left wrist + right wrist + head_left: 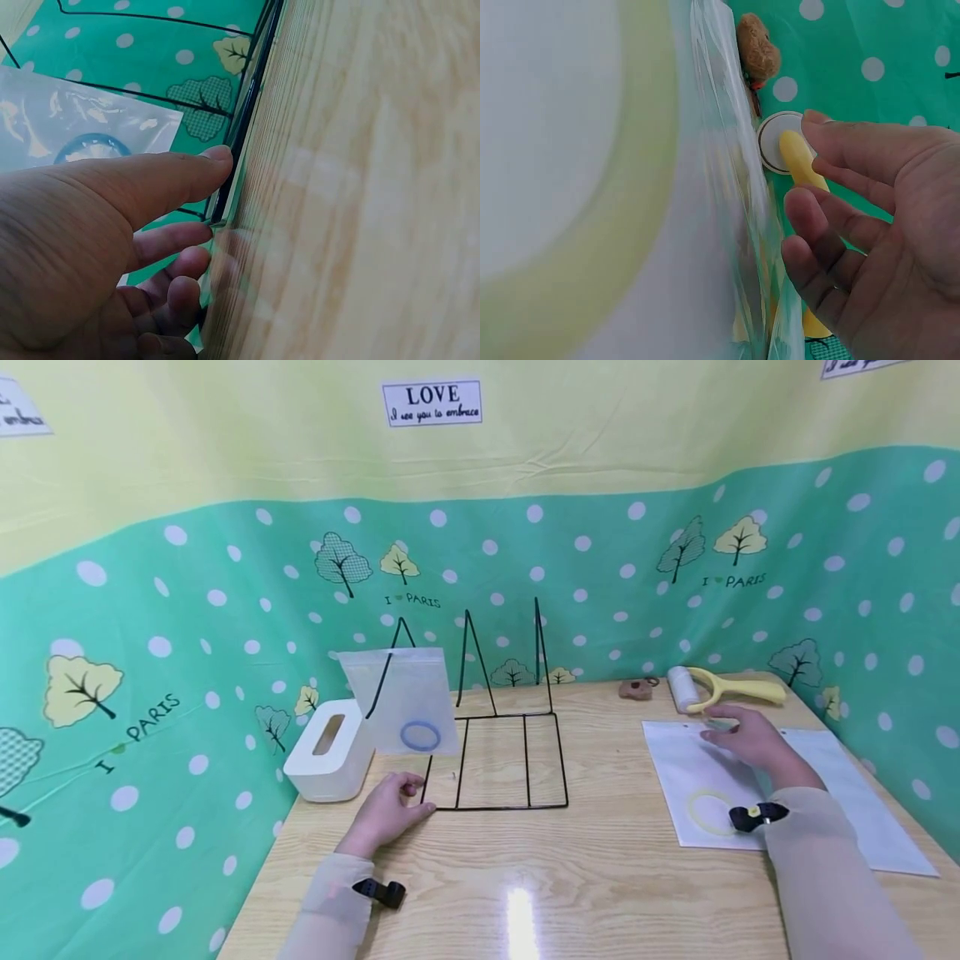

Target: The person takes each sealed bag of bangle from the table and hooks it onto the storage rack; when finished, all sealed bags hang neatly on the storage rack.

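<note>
My left hand [388, 814] holds the front left corner of a black wire rack [495, 809], thumb against the rod [244, 127] and the other fingers curled beside it. At the rack's left divider stands a frosted zip bag [405, 693] marked with a blue ring [420, 736]. Over the top edge of white frosted bags [667, 777] lying flat at the right, my right hand [750, 745] hovers with fingers loosely bent. Its thumb and fingertips are apart in the right wrist view. A yellow ring [691, 814] shows on the upper bag.
Behind the right hand lie a lint roller [682, 690] with a yellow handle [753, 691] and a small brown fuzzy keychain [636, 690]. A white tissue box [322, 774] stands left of the rack. Green and yellow cloth [600, 527] surrounds the wooden table [600, 885].
</note>
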Available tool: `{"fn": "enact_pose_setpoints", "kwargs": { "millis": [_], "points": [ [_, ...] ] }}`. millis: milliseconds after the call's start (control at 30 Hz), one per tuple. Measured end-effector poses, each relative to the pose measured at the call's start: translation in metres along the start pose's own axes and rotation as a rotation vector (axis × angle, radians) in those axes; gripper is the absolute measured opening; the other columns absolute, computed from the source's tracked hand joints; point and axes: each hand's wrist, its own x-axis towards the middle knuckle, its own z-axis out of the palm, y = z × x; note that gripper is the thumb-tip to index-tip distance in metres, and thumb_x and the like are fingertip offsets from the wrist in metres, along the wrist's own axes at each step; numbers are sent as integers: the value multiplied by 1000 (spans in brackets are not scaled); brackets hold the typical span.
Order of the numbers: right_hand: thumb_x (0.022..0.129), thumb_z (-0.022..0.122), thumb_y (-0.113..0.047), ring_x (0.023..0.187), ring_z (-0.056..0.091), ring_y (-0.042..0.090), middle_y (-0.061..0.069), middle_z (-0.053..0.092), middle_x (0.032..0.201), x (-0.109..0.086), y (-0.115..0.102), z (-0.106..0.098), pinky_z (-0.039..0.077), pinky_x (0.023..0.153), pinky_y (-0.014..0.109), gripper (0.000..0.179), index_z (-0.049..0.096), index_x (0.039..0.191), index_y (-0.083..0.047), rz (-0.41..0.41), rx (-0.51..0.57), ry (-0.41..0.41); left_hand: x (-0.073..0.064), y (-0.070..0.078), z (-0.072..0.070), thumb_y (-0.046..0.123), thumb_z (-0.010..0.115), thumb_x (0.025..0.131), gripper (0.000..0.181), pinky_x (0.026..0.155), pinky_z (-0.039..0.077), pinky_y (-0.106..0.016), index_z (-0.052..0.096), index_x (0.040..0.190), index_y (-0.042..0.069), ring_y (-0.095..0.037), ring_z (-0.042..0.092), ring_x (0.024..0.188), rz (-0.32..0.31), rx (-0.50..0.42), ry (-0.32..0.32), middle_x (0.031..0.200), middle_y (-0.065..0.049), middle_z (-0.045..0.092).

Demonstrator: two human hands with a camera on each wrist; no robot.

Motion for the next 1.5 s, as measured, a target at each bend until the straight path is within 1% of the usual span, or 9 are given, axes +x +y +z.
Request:
{"fn": "enact_pose_setpoints", "kwargs": {
  "millis": [133,400,533,767,1033,1167,1300,1400,1500],
  "points": [
    [101,70,-41,120,53,54,34,39,155,2,0,0,53,85,56,72,44,155,-1,5,-3,-9,0,0,0,32,88,87,46,85,50,-43,70,124,10,-20,59,95,-5,8,-2,104,-1,61],
    [101,72,-33,121,55,56,33,47,149,9,-5,-11,55,86,58,65,49,150,2,-41,-67,-118,-1,3,-3,32,89,87,48,79,47,-41,70,124,10,-20,56,89,-22,-16,-2,106,-3,62],
    [100,72,-28,116,59,50,34,51,144,16,-3,-14,55,85,57,58,53,145,4,-22,-74,-146,-2,1,-1,32,89,86,47,80,47,-40,71,124,10,-20,56,89,-21,-17,2,105,-2,62],
    [96,77,-17,107,62,40,33,57,135,26,2,-13,55,83,49,49,61,137,5,13,-53,-120,-2,-3,1,31,89,86,47,83,49,-42,71,123,10,-19,58,92,1,-12,20,104,-1,62],
    [88,84,-8,112,60,46,33,61,128,31,6,-9,51,93,60,50,64,130,9,-41,-75,-74,-2,-1,0,32,89,86,47,84,49,-42,71,123,11,-19,58,93,-12,-7,16,104,-1,62],
    [85,85,-7,101,63,38,30,63,122,31,7,-7,57,82,49,50,66,129,7,-12,-57,-58,-2,-1,0,32,89,86,46,84,49,-43,71,123,11,-19,58,94,-17,-4,16,104,-1,61],
    [87,84,-12,89,63,30,20,68,107,31,9,-8,56,70,38,38,70,119,3,14,-66,-63,-3,-1,0,32,89,86,45,82,48,-41,71,123,12,-18,56,91,-23,-11,19,104,0,61],
    [89,84,-18,86,62,28,13,69,99,30,10,-10,54,67,37,29,72,109,-2,28,-73,-70,-3,0,0,32,89,86,46,79,47,-40,71,123,12,-18,55,88,-20,-19,17,105,-1,62],
    [91,83,-24,88,61,29,12,68,101,26,10,-13,53,68,37,26,74,107,-5,14,-75,-65,-3,0,0,31,89,86,46,79,46,-39,71,123,12,-18,54,87,-21,-20,17,105,-1,62]
  ]
}}
